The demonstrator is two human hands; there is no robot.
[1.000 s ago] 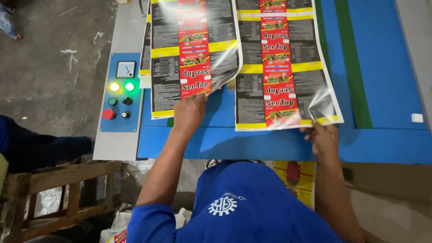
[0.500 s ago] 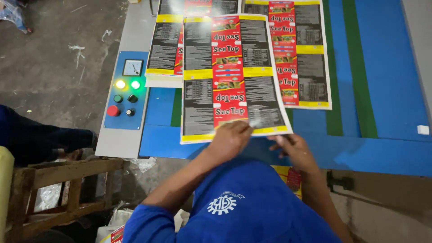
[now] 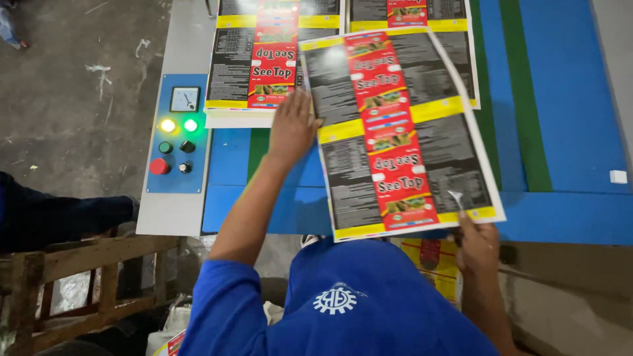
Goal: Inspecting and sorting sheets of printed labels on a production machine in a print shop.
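A large printed sheet (image 3: 402, 132), with a red band down the middle, black text blocks and yellow strips, is held tilted over the blue table (image 3: 567, 217). My left hand (image 3: 290, 128) is spread against the sheet's left edge and grips it. My right hand (image 3: 476, 244) pinches the sheet's lower right corner at the table's near edge. The sheet's far end overlaps a stack of like sheets (image 3: 264, 59) lying flat at the back left.
More printed sheets (image 3: 409, 13) lie at the back centre. A control panel (image 3: 175, 138) with lit yellow and green lamps, a red button and a gauge sits left of the table. A wooden frame (image 3: 79, 290) and another person's dark sleeve (image 3: 53, 217) are at lower left.
The sheet that lay flat in the middle half a second ago is now lifted and swung to the right. My hands have moved apart, the left to its side edge, the right to its corner.
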